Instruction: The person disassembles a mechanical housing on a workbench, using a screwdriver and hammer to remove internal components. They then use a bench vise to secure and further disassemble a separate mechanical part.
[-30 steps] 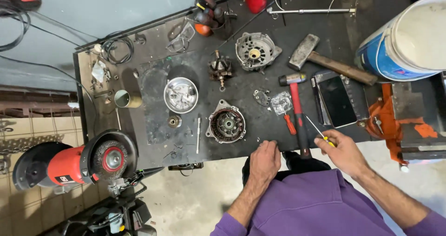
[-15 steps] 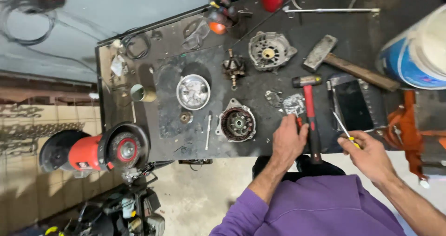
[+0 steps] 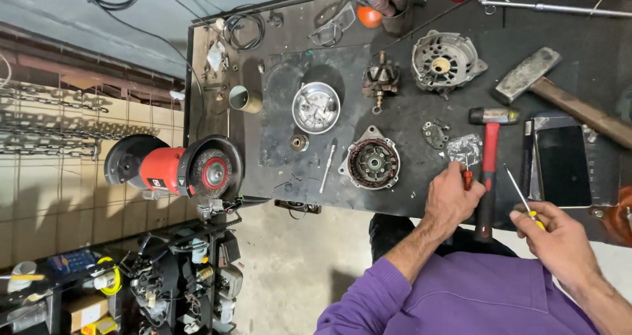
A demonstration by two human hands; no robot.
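Head view looks down on a dark bench. At far left a red grinder is mounted off its edge; right of that lie a metal bowl, a rotor and a stator housing. The left hand closes its fingers on a small red-handled tool just beside a red hammer; light and stiff, it is best pinched by its handle. The right hand, near right, grips a yellow-handled screwdriver, shaft pointing away.
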